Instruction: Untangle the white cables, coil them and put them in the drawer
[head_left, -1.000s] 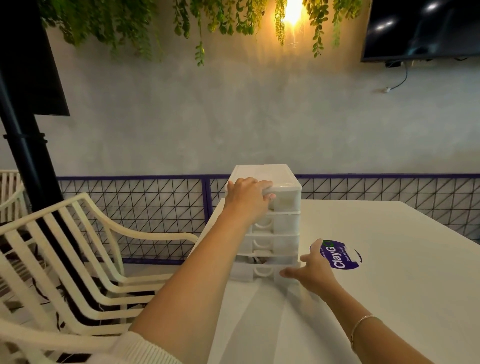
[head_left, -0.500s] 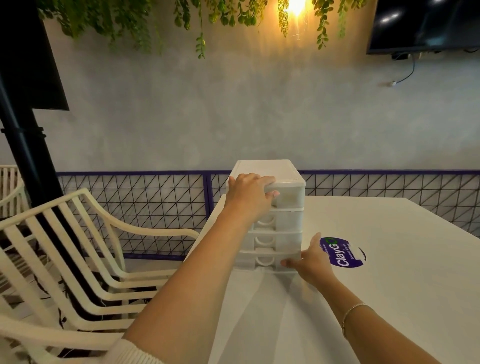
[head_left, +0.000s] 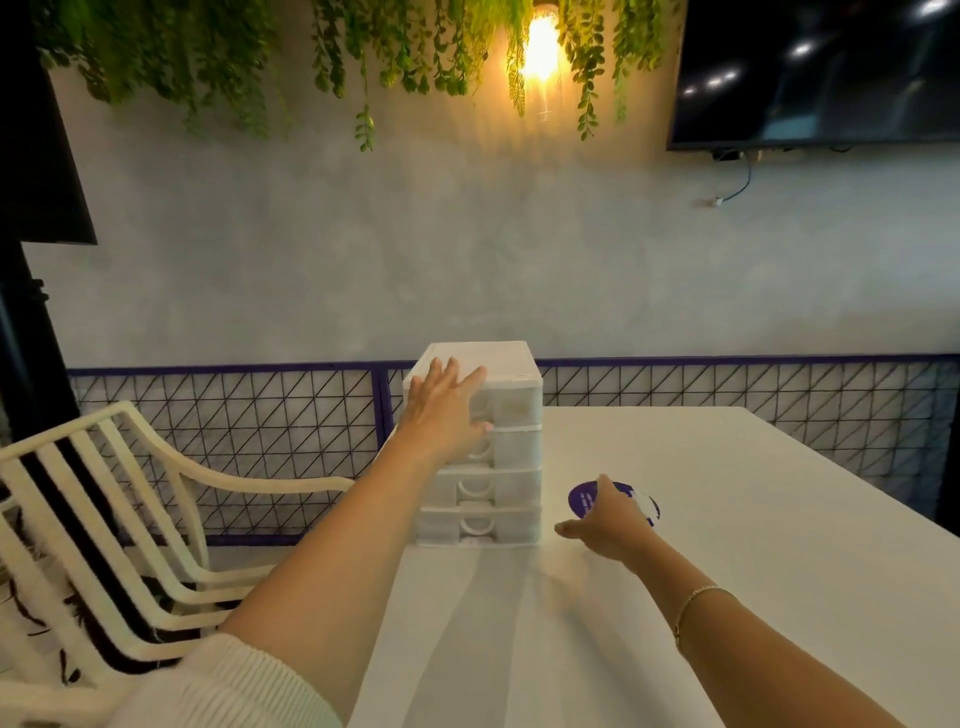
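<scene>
A white plastic drawer unit (head_left: 511, 415) with several stacked drawers stands near the far left of the white table (head_left: 753, 571). All its drawers look pushed in. My left hand (head_left: 447, 410) lies with straight fingers against the unit's top front left corner. My right hand (head_left: 608, 525) hovers with fingers spread just right of the bottom drawer (head_left: 480, 526), apart from it and holding nothing. No white cables are in sight.
A round purple sticker (head_left: 584, 496) lies on the table under my right hand. A white slatted chair (head_left: 130, 519) stands left of the table. A purple-framed wire fence (head_left: 260, 415) runs behind, and a dark screen (head_left: 815, 73) hangs on the wall.
The bottom drawer went from slightly open to pushed in. My right hand came off it and moved right. My left hand's fingers uncurled from the unit's top edge and now lie flat.
</scene>
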